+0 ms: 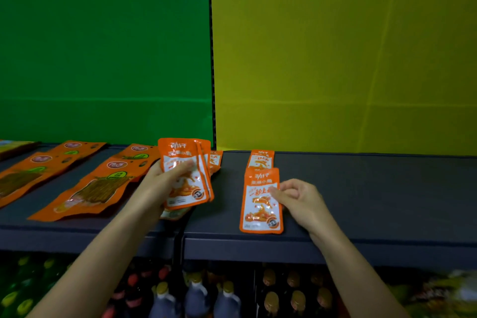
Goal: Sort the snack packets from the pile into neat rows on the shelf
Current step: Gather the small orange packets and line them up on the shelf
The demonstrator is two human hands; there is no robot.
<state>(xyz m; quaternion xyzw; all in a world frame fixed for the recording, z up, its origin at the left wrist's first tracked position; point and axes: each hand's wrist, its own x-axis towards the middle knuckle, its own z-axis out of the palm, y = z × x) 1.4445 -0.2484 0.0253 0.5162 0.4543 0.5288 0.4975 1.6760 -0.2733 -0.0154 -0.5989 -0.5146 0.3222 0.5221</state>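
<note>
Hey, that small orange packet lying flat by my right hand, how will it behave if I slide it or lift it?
Probably light and thin: the small orange packet lies flush on the shelf. Its glossy film looks slippery, so it should slide easily. The matching packets stand upright in your left hand, so likely fairly stiff.

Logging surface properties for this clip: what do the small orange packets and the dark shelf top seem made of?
The small orange packets, including the stack in the left hand, look like glossy printed plastic film: soft sheen, thin flat sealed edges. The shelf top looks matt dark grey, possibly painted metal or laminate; it shows no glare.
</note>
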